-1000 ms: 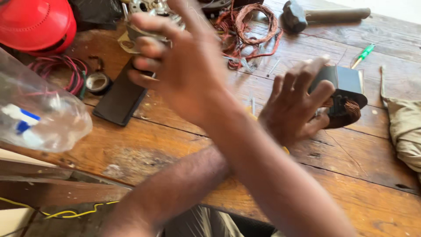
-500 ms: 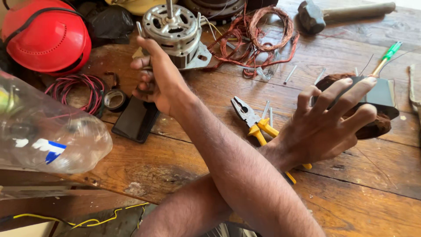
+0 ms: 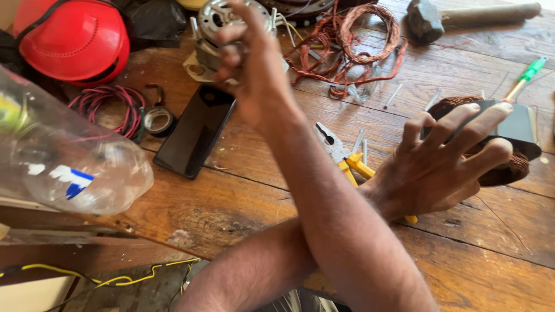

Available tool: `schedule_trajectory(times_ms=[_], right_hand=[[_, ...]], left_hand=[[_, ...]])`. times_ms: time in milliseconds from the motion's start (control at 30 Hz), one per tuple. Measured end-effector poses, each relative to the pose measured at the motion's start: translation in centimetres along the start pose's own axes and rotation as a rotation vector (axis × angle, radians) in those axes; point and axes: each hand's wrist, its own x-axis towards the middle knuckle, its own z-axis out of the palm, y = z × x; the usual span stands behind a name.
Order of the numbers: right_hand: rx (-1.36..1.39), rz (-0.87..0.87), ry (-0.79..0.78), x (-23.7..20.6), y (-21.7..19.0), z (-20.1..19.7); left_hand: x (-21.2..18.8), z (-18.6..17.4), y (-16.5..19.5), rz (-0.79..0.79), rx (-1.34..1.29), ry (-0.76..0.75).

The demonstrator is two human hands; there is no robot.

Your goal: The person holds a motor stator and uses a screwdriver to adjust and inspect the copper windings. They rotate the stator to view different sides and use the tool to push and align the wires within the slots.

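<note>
My forearms are crossed over a worn wooden table [image 3: 243, 214]. My left hand [image 3: 445, 164] reaches to the right, fingers spread, and its fingertips lie on a dark block wound with copper wire [image 3: 517, 144]. Yellow-handled pliers [image 3: 347, 159] lie just under its wrist. My right hand [image 3: 251, 75] is up at the left with its fingers curled closed in front of a metal electric motor [image 3: 211, 26]. I see nothing held in it. A black phone [image 3: 193, 133] lies flat just below that hand.
A red helmet [image 3: 72, 37] sits at the far left, with red wire coils [image 3: 107, 107] and a tape roll [image 3: 157, 120] below it. Tangled copper wire [image 3: 358, 40], a hammer [image 3: 462, 17], a green screwdriver [image 3: 523, 78] and loose nails lie at the back. A clear plastic bottle [image 3: 69, 167] looms near left.
My right hand has lifted off the motor toward me and curled its fingers shut. My left hand stays spread on the wire-wound block. The view shifted slightly.
</note>
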Motion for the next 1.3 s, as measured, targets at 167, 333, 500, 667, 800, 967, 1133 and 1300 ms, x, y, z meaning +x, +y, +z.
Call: schedule_trajectory(times_ms=[167, 333, 500, 667, 800, 967, 1133, 1300], right_hand=[[0.065, -0.042, -0.019, 0.0, -0.6, -2.2], [0.067, 0.011, 0.002, 0.6, 0.2, -2.8], [0.059, 0.016, 0.007, 0.9, 1.0, -3.1], [0.076, 0.025, 0.017, 1.1, 1.0, -3.6], [0.082, 0.044, 0.011, 1.1, 1.0, -3.5], [0.044, 0.127, 0.018, 0.8, 1.6, -2.7], [-0.068, 0.242, -0.069, 0.8, 3.3, -1.4], [-0.157, 0.275, -0.073, 0.8, 4.6, -0.8]], left_hand=[[-0.1, 0.2, 0.3, -0.011, -0.033, 0.005], [0.1, 0.0, 0.5, -0.01, -0.035, 0.0], [0.1, -0.2, 0.5, 0.002, 0.016, -0.008], [0.1, -0.2, 0.6, -0.01, -0.012, -0.01], [0.1, -0.3, 0.5, -0.004, -0.005, -0.009], [0.3, -0.5, 0.6, -0.005, -0.014, -0.014], [0.6, -0.8, 0.6, -0.001, -0.012, -0.027], [0.6, -1.1, 0.6, -0.001, -0.002, -0.036]])
